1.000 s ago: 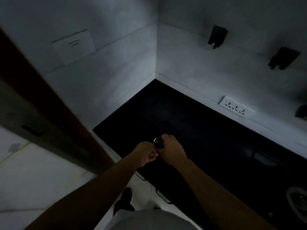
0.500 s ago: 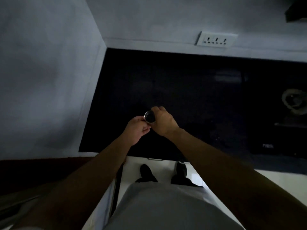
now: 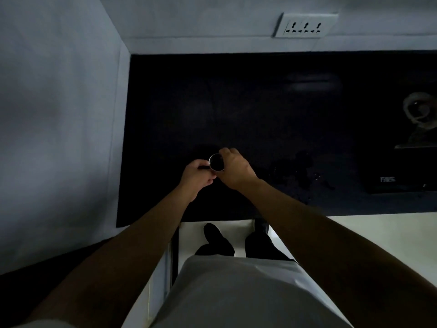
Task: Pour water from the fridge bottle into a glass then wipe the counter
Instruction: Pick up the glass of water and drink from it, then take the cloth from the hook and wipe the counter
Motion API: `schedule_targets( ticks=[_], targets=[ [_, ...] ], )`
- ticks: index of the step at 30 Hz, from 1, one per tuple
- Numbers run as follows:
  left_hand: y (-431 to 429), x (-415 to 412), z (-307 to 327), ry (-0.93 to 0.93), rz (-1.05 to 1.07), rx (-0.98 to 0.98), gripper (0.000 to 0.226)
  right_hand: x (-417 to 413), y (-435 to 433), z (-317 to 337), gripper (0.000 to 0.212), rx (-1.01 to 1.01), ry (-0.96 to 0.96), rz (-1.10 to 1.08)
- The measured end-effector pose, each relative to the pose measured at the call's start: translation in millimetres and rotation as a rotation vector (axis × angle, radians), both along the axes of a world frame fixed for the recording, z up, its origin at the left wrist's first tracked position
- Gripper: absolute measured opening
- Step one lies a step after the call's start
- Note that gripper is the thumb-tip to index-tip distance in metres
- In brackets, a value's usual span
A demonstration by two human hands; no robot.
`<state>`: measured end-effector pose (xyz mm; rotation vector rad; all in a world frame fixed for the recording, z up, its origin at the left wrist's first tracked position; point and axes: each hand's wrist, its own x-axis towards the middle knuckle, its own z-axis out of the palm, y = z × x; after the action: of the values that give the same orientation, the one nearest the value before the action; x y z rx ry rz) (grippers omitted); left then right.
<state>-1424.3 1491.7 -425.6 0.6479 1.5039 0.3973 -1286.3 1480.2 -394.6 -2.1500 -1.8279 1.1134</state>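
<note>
- On the near-left part of the black counter point(image 3: 260, 102), a metal-rimmed vessel point(image 3: 216, 162) is seen from above, its round bright rim and dark inside showing. Whether it is a bottle or a glass cannot be told in the dim light.
- The vessel is gripped by the right hand point(image 3: 236, 172), whose fingers are curled round its far and right side.
- The left hand point(image 3: 196, 177) is held against the vessel's left side with its fingers curled in and the thumb lying towards the rim. Whether something is pinched in it cannot be told.
- Both forearms are stretched from the near edge of the view out over the counter's near edge.
- Scattered water droplets point(image 3: 305, 178) are seen on the counter to the right of the hands.
- A dark gas stove point(image 3: 387, 185) is set at the far right of the counter, with a pale burner point(image 3: 418, 110) on it.
- A white socket plate point(image 3: 305, 26) is fixed on the far wall, above the counter.
- A plain pale wall point(image 3: 59, 114) closes off the counter's left side.
- A light shirt point(image 3: 236, 292) and dark shoes point(image 3: 215, 235) are seen below, on a pale floor point(image 3: 378, 233).
</note>
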Motion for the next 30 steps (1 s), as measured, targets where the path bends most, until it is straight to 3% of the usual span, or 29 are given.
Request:
schedule_targets(
  ticks=[7,11,16,22,25,30],
  targets=[
    [2.9,-1.3,-3.1,0.051,-0.056,0.017,0.035,-4.0,1.1,3.2,0.062,-0.041,-0.035,-0.004],
    [3.9,-5.0,6.4,0.173,-0.161,0.076,0.037,-1.9,-1.8,11.3,0.072,-0.051,-0.111,0.042],
    [9.3,-14.8,36.2,0.347,-0.295,0.290,0.036,9.3,-9.3,37.5,0.058,-0.048,-0.214,0.102],
    [12.6,4.6,101.9,0.648,-0.761,0.670,0.046,41.0,-29.7,83.2,0.047,-0.035,-0.435,0.200],
    [7.1,29.8,138.0,0.791,-1.010,0.737,0.042,66.3,-42.3,107.4,0.045,-0.037,-0.472,0.171],
    [-14.5,90.6,172.6,0.795,-1.183,0.752,0.038,122.9,-70.2,137.8,0.046,-0.031,-0.464,0.074]
  ],
)
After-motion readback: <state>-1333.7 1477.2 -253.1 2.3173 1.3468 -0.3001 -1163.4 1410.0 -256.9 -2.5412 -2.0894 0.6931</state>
